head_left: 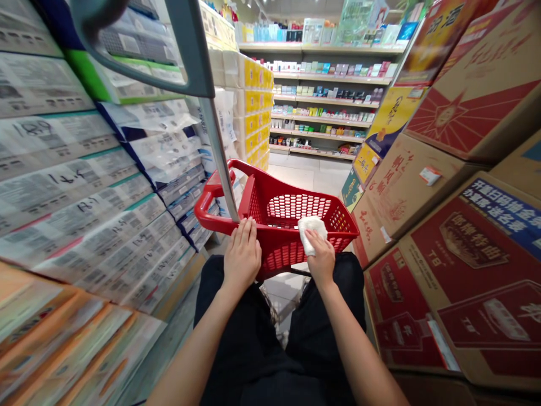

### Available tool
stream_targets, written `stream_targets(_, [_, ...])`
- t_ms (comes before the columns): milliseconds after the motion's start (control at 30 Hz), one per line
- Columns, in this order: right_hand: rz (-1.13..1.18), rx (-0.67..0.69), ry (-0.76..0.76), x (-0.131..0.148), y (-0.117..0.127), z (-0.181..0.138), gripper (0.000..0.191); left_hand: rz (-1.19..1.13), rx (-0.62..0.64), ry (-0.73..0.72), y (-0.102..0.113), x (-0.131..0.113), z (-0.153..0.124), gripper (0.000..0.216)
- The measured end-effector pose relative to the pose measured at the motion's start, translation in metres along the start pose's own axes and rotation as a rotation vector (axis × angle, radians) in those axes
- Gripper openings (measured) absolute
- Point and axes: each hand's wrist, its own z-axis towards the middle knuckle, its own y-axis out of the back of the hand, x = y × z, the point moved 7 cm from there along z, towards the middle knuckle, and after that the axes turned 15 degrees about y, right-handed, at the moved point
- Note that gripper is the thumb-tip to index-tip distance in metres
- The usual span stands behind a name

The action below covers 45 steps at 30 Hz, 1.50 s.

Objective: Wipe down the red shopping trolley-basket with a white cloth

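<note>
A red plastic shopping basket (333,211) stands on the floor in front of my knees, with a grey pull handle (220,152) rising up to the top left. My left hand (242,254) lies flat on the basket's near rim beside the handle's foot, fingers stretched out together. My right hand (321,256) presses a white cloth (310,228) against the near rim of the basket, fingers closed on it. The basket looks empty inside.
Stacked packs of tissue (84,186) wall the left side. Cardboard cartons (465,214) with red print pile up on the right. A narrow tiled aisle (304,172) runs ahead to shelves of small goods (329,96).
</note>
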Motion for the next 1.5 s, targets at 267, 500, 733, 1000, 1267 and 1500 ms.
stream_targets(267, [0.051,0.067,0.0,0.063,-0.018,0.028,0.065,0.018,0.008,0.011,0.0,0.001,0.001,0.056])
stream_targets(500, [0.16,0.098,0.199,0.13,-0.031,0.047,0.066,0.042,0.038,-0.015,0.0,0.002,0.0,0.055])
stream_targets(733, [-0.017,0.02,0.035,0.012,-0.003,-0.003,0.063,-0.006,0.011,0.003,0.0,0.0,0.0,0.055])
stream_targets(1000, [0.014,0.011,-0.051,0.036,-0.012,0.022,0.066,-0.019,-0.001,0.002,0.0,0.002,0.001,0.057])
stream_targets(1267, [0.203,0.097,0.166,0.114,-0.032,0.05,0.069,0.007,0.017,-0.009,-0.001,0.002,0.0,0.055])
stream_targets(1500, [-0.015,0.02,0.0,-0.009,0.004,0.002,0.067,-0.021,0.005,-0.001,0.0,0.0,0.0,0.058])
